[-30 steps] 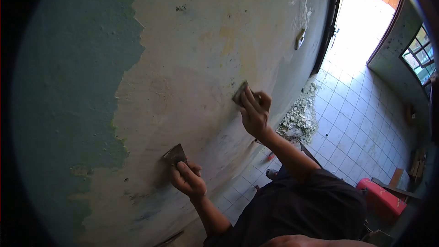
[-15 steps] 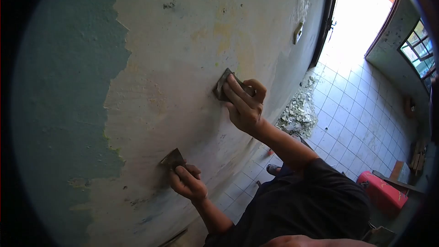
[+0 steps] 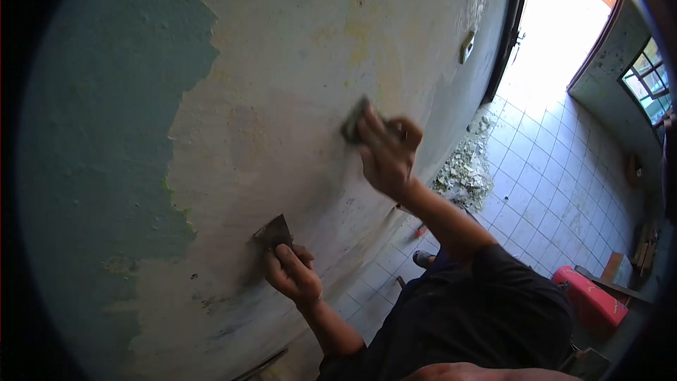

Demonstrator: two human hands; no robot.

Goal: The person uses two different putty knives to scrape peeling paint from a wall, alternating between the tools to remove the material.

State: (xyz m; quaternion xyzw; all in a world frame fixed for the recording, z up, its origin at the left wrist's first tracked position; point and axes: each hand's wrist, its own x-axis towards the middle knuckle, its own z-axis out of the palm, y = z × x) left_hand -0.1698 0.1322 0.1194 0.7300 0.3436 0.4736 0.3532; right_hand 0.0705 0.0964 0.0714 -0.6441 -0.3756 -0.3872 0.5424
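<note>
My left hand (image 3: 295, 275) is closed round a dark, flat scraper (image 3: 273, 231) at lower centre, its wide blade tilted close to the wall. Higher up and further right, my right hand (image 3: 388, 152) grips a second dark scraper (image 3: 355, 121), blurred by motion, with fingers stretched along its blade near the pale wall surface. The wall (image 3: 282, 127) is whitish with yellow stains and small chips. Left of a ragged edge it has green-blue paint (image 3: 120, 113). Whether either blade touches the wall cannot be made out.
A heap of paint flakes (image 3: 464, 173) lies along the wall's foot on the tiled floor (image 3: 525, 162). A switch (image 3: 467, 47) sits on the wall before the bright doorway (image 3: 553, 28). A red object (image 3: 591, 296) and wood pieces (image 3: 645, 243) are at lower right.
The view has shifted slightly. My right hand and its scraper have moved a little up and right in the picture. My left hand's blade is turned more upright.
</note>
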